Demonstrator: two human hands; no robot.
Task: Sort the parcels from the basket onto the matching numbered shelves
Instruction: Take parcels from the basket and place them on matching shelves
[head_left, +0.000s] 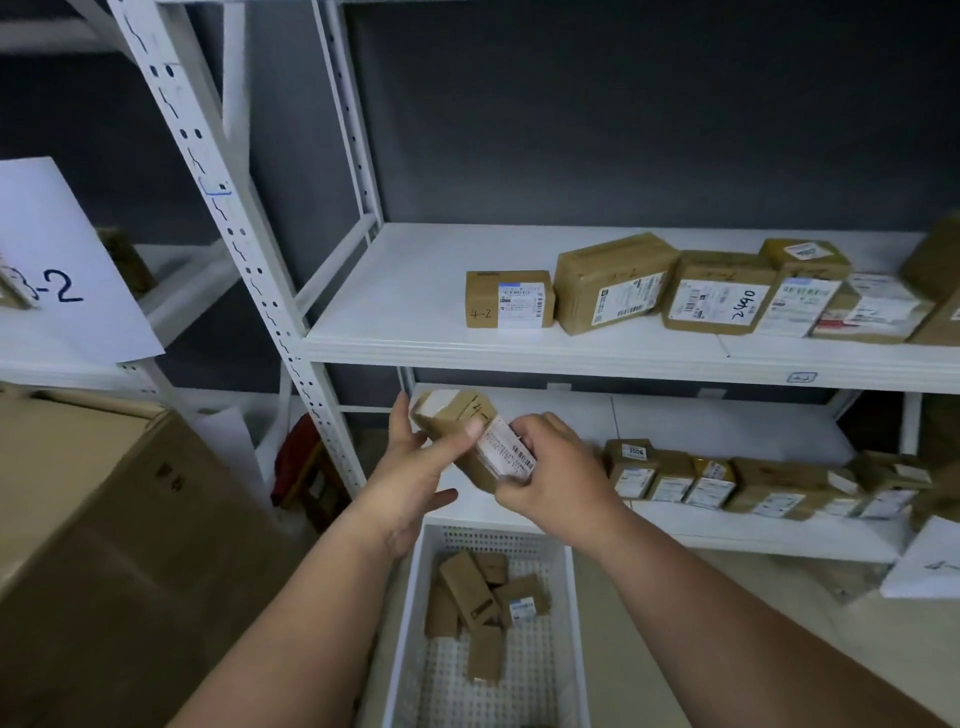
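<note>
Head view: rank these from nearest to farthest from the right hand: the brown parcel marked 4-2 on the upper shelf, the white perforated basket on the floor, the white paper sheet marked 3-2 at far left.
From the right hand:
1. White perforated basket, just below the hand.
2. Brown parcel marked 4-2, above it on the upper shelf.
3. White paper sheet marked 3-2, far left on the neighbouring rack.

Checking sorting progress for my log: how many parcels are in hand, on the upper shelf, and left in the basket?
Parcel held in both hands: 1
Parcels on the upper shelf, counted left to right from the 4-2 parcel: at least 6; the right edge cuts off more
Parcels in the white basket: about 6, overlapping, so uncertain
Total: about 13
</note>
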